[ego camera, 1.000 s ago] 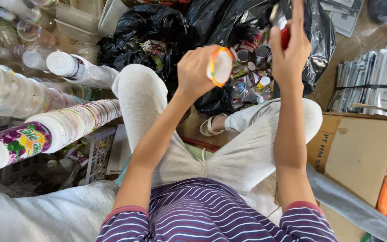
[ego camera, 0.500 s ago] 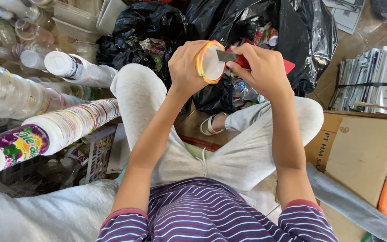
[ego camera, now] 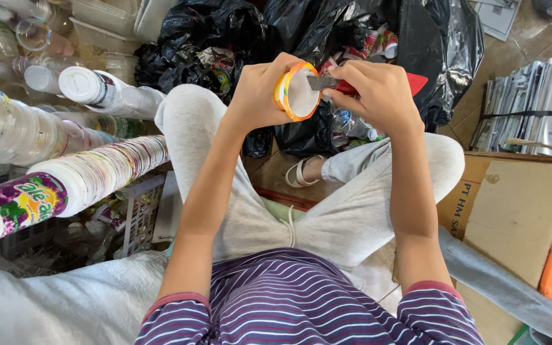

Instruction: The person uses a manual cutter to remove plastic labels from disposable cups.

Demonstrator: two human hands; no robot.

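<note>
- The left hand (ego camera: pixel 260 96) is closed round a small plastic cup (ego camera: pixel 296 94) with an orange and yellow rim, held up in the upper middle of the frame, its open mouth tipped toward the right side of the picture.
- The right hand (ego camera: pixel 378 96) is clenched on a red-handled cutter (ego camera: pixel 410 83), whose grey blade (ego camera: pixel 322 82) points left and touches the upper edge of the cup's mouth.
- The relation that matters: the cup lies directly left of the right hand, the blade's long axis runs roughly level across the frame, and it meets the rim nearly edge-on. Both hands are level with each other; the right one carries the tool, the left one only steadies the cup.
- Against the frame half a second ago, the hands sit in almost the same place, the blade already at the rim; a second ago the right hand was raised higher and apart from the cup, with the cutter well clear of it.
- Beyond the hands, black plastic bags (ego camera: pixel 225 38) fill the upper middle, holding more cups and scraps.
- At the left, long nested stacks of cups (ego camera: pixel 97 172) lie on their sides.
- At the right stand a cardboard box (ego camera: pixel 506 211) and a bundle of flattened silver packs (ego camera: pixel 531 108).
</note>
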